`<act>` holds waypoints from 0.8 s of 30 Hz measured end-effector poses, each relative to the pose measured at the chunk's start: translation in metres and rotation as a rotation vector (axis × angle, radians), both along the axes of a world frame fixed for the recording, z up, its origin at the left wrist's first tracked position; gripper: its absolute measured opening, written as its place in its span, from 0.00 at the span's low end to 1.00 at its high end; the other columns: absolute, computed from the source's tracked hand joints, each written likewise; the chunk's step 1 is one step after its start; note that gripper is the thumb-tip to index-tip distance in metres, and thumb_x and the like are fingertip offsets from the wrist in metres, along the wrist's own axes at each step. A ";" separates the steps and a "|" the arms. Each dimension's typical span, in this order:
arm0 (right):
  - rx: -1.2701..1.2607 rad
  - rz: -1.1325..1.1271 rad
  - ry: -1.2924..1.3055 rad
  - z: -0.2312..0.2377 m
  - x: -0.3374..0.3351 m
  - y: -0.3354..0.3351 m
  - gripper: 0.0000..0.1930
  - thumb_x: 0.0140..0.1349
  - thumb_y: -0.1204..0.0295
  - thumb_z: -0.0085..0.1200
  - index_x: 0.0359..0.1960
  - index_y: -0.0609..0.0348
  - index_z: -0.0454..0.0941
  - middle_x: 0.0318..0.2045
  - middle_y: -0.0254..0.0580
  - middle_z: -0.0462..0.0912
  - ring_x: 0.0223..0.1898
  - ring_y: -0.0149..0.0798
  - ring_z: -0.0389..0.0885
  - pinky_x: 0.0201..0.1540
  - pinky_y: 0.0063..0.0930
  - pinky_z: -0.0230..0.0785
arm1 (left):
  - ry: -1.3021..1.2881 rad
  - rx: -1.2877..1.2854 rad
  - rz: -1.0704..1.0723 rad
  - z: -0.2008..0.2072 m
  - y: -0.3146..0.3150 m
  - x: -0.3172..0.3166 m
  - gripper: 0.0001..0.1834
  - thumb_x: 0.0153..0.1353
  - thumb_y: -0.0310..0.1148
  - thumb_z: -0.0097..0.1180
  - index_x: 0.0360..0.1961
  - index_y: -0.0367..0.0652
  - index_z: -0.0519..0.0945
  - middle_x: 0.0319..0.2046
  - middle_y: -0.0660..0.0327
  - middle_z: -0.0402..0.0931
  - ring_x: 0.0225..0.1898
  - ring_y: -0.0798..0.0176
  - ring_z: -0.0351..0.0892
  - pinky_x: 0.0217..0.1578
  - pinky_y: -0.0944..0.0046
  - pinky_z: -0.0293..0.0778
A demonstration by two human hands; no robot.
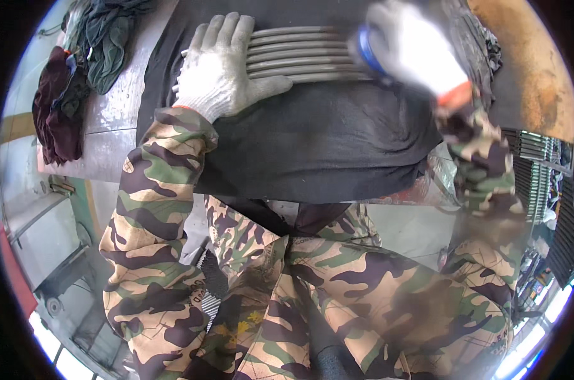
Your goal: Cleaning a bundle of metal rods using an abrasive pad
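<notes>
Nearest, camouflage clothing (pixel 356 272) in tan, green and dark brown is seen across the lap, with small yellow marks on one part. Two camouflage sleeves (pixel 163 168) are extended forward, one to each side, over the near edge of the surface (pixel 113 117).

The near part of the surface is covered by a black cloth (pixel 312 139), which is wrinkled towards the right and draped over the edge. Beyond the bare stretch of cloth, a row of slim grey rods (pixel 299 54) is laid side by side, running left to right, nearly parallel, with a dull metallic sheen and narrow dark gaps between.

The left hand (pixel 214 69), in a white knitted glove, is laid flat, palm down, across the rods near their left ends; its fingers are pointed away and its thumb is spread along the nearest rod. The right hand (pixel 413 47), gloved in white with an orange cuff, is blurred at the rods' right end, beside a blue-rimmed round object (pixel 366 47); whether it is closed on that object cannot be told.

Farther out, dark green and maroon garments (pixel 106 54) are heaped at left. At right, a brown, stained board (pixel 534 57) is seen, with racked bars (pixel 537 180) below it.
</notes>
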State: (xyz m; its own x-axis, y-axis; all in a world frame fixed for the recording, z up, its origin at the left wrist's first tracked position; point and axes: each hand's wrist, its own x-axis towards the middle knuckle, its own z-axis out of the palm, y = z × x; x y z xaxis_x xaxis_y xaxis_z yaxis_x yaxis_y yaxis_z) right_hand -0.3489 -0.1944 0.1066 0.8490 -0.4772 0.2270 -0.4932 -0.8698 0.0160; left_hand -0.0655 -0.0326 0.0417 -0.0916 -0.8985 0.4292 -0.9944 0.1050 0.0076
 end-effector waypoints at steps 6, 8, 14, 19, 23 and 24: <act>0.193 -0.203 0.093 0.020 0.005 -0.005 0.09 0.67 0.69 0.56 0.44 0.58 0.83 0.40 0.53 0.85 0.44 0.59 0.86 0.47 0.50 0.79 | -0.016 0.167 0.095 0.009 -0.002 -0.010 0.62 0.54 0.74 0.70 0.78 0.39 0.67 0.75 0.42 0.68 0.80 0.38 0.60 0.81 0.42 0.55; -0.130 -0.081 -0.008 0.032 0.006 -0.015 0.09 0.65 0.66 0.57 0.37 0.59 0.84 0.36 0.57 0.84 0.40 0.63 0.86 0.43 0.56 0.80 | 0.108 0.227 0.059 0.016 -0.006 -0.014 0.61 0.54 0.73 0.70 0.77 0.38 0.68 0.75 0.41 0.68 0.79 0.37 0.62 0.80 0.42 0.56; -0.057 0.068 -0.004 -0.006 -0.012 0.008 0.10 0.69 0.64 0.54 0.45 0.52 0.83 0.38 0.53 0.83 0.43 0.60 0.86 0.48 0.55 0.81 | 0.069 0.145 0.079 0.002 0.011 -0.008 0.61 0.52 0.72 0.73 0.76 0.38 0.70 0.74 0.41 0.69 0.79 0.36 0.62 0.79 0.41 0.58; -0.084 -0.096 0.099 0.007 0.000 -0.045 0.12 0.69 0.63 0.53 0.46 0.51 0.84 0.42 0.56 0.85 0.47 0.61 0.87 0.48 0.57 0.81 | 0.081 0.124 0.036 0.003 -0.007 -0.015 0.60 0.51 0.71 0.74 0.74 0.38 0.71 0.74 0.42 0.69 0.78 0.36 0.63 0.79 0.41 0.59; -0.029 0.018 0.101 0.008 0.010 0.001 0.12 0.67 0.64 0.55 0.48 0.51 0.85 0.44 0.52 0.84 0.47 0.59 0.87 0.48 0.57 0.82 | 0.134 0.183 0.053 0.010 0.009 -0.010 0.61 0.52 0.71 0.73 0.75 0.36 0.70 0.75 0.41 0.68 0.79 0.38 0.62 0.80 0.41 0.56; -0.044 -0.003 0.095 0.003 0.006 0.006 0.12 0.69 0.64 0.54 0.48 0.50 0.84 0.45 0.51 0.84 0.47 0.59 0.86 0.49 0.57 0.81 | 0.133 0.184 0.061 0.013 0.008 -0.010 0.61 0.52 0.71 0.73 0.75 0.36 0.70 0.75 0.41 0.68 0.79 0.38 0.62 0.80 0.41 0.56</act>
